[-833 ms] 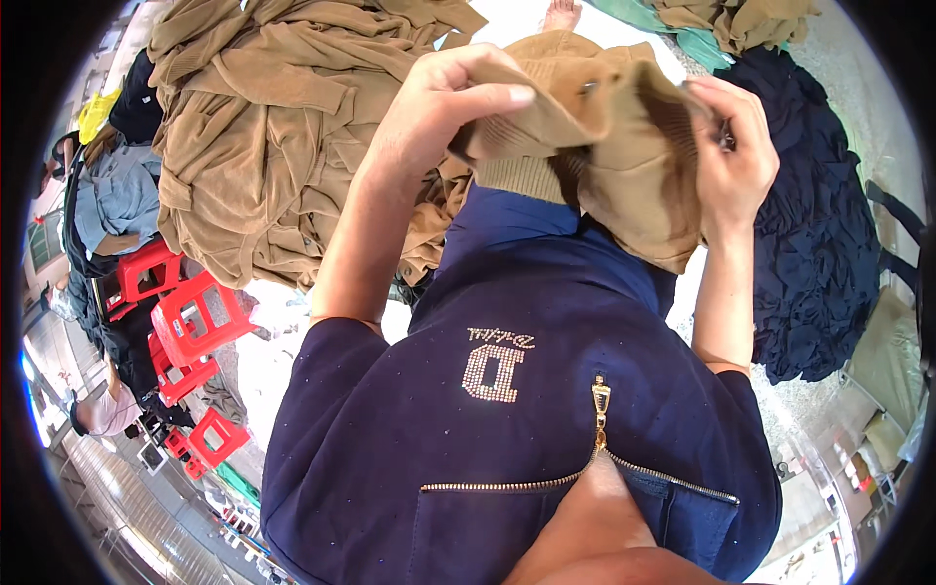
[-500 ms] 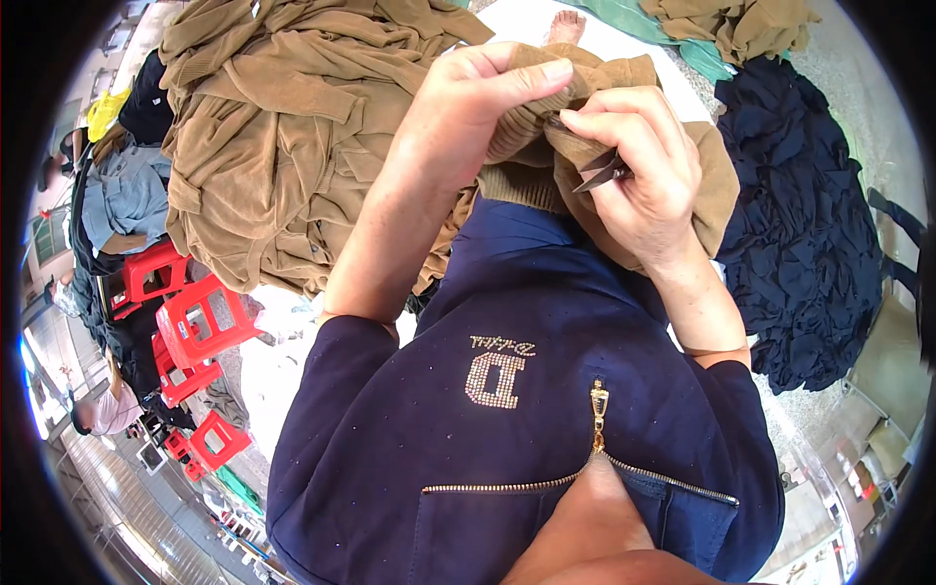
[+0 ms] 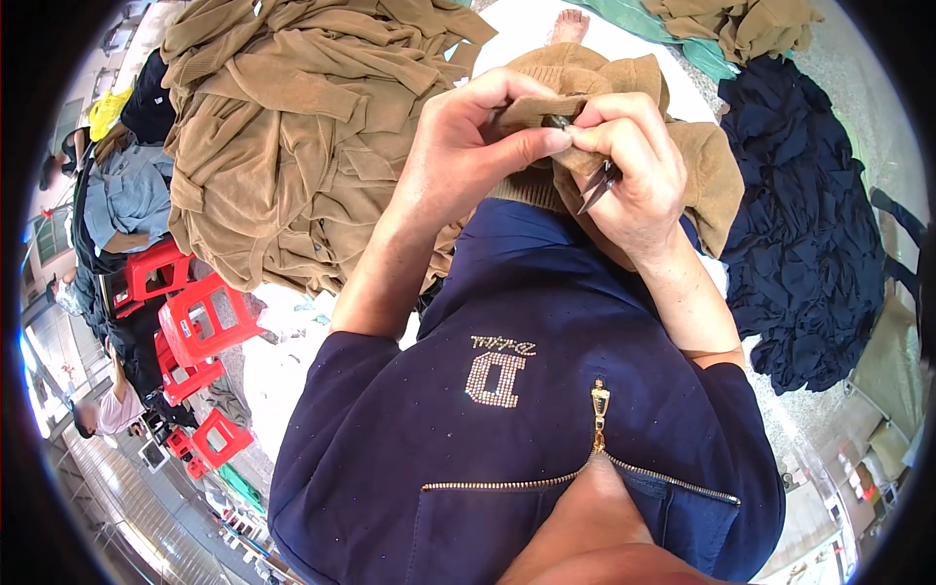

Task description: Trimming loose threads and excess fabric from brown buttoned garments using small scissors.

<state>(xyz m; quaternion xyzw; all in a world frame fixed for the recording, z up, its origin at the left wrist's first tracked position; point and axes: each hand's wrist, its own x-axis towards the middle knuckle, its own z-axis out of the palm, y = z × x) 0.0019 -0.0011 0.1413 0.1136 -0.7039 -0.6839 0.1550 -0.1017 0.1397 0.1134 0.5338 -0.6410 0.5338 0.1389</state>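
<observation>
A tan knitted garment (image 3: 702, 171) lies bunched on my lap. My left hand (image 3: 468, 146) pinches a fold of it between thumb and fingers. My right hand (image 3: 634, 171) meets the left hand at the same fold and holds a small metal thread snipper (image 3: 597, 185), its blades pointing down out of my palm. A small dark spot sits on the fabric right where the fingertips of both hands touch.
A big heap of tan garments (image 3: 292, 146) lies to my left. A dark navy pile (image 3: 809, 234) lies to my right, with more tan pieces (image 3: 751, 24) beyond it. Red plastic stools (image 3: 190, 322) stand at the left, where another person sits. A bare foot (image 3: 570, 24) shows ahead.
My right hand has come off the garment's right side and moved in beside the left hand. The garment is bunched tighter and both hands now pinch one small spot.
</observation>
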